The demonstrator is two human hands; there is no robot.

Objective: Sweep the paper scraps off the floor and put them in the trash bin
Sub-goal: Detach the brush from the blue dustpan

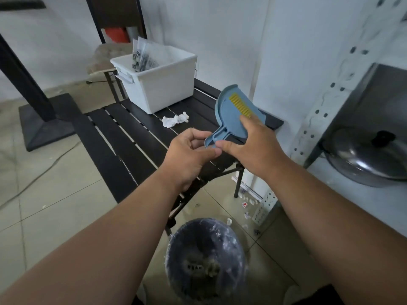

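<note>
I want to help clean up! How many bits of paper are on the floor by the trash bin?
About 5: small paper scraps lie scattered on the floor right of the table leg, beyond the trash bin. More may be hidden under the table.

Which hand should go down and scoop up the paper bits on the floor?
Probably the right hand: it grips the blue dustpan, and the paper scraps lie on its side. The left hand only pinches the handle tip.

Bare forearms – no sleeves; hands [220,148] ungloved.
</note>
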